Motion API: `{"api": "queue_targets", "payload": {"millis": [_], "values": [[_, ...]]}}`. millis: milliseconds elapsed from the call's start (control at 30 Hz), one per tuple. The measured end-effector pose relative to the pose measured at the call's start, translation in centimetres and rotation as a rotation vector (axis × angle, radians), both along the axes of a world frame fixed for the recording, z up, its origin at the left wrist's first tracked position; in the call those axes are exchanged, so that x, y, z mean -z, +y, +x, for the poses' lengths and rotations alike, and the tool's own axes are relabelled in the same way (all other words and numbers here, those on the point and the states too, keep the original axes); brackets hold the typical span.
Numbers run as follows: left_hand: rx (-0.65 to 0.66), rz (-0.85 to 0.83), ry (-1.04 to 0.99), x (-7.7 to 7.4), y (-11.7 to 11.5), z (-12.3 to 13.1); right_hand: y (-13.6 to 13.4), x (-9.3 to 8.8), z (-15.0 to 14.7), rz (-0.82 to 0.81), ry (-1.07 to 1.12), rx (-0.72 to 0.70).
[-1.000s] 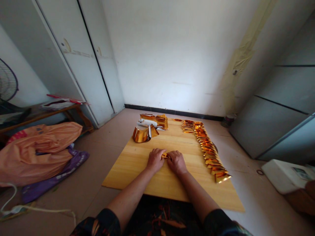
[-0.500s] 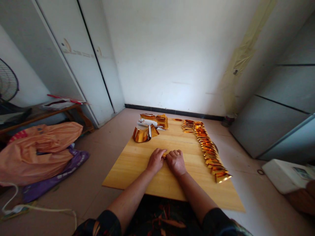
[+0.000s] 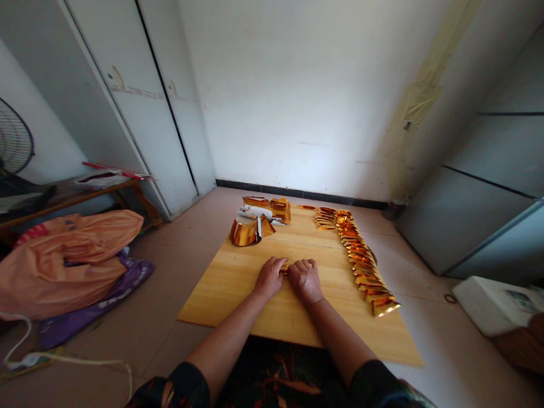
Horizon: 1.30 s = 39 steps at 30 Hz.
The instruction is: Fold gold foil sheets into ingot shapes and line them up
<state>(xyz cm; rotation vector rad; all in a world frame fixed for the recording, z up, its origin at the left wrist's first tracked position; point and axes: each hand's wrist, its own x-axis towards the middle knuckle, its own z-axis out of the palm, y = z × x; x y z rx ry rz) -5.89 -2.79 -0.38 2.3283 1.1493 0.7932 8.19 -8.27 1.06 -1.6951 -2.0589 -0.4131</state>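
Close together over the middle of the wooden board [image 3: 238,294], both hands hold one small piece of gold foil paper [image 3: 284,270]. My left hand [image 3: 270,277] pinches its left end, and my right hand [image 3: 305,279] has curled fingers over its right end. Most of the piece is hidden by the fingers. A long overlapping row of folded gold foil pieces [image 3: 361,260] runs along the board's right side. At the far left of the board lie stacked gold foil sheets [image 3: 279,209], with a curved gold sheet [image 3: 245,232] in front of them.
A peach-coloured bag [image 3: 72,260] and a purple bag [image 3: 127,289] lie on the floor to the left, near a white cable [image 3: 85,360]. On the right are a grey cabinet [image 3: 459,204] and a white box [image 3: 488,303]. A wall [image 3: 297,113] stands behind the board.
Both hands stay in nearly the same place on the foil piece. A little more gold shows between the fingers; the view has shifted very slightly.
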Motion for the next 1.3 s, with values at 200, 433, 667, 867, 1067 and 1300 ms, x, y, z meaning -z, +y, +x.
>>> {"api": "queue_targets", "payload": {"millis": [200,433,667,867,1067,1300], "values": [[-0.033,0.004,0.037,0.0,0.0,0.0,-0.2,-0.1,0.0,-0.015,0.032,-0.014],[-0.043,0.01,0.023,-0.2,-0.1,0.1,-0.8,0.1,1.2,-0.024,0.09,0.04],[-0.078,0.012,0.102,-0.7,-0.2,0.4,-0.4,0.8,1.6,-0.05,0.066,0.073],[-0.121,0.006,0.153,-1.2,-0.4,1.0,-0.4,0.5,1.4,-0.065,0.016,0.058],[-0.145,-0.023,0.222,-2.1,-0.6,1.2,-0.5,0.3,1.3,-0.047,0.009,0.08],[-0.169,-0.013,0.233,-2.1,-0.6,1.3,-0.7,0.1,1.1,-0.027,0.029,0.088]]}}
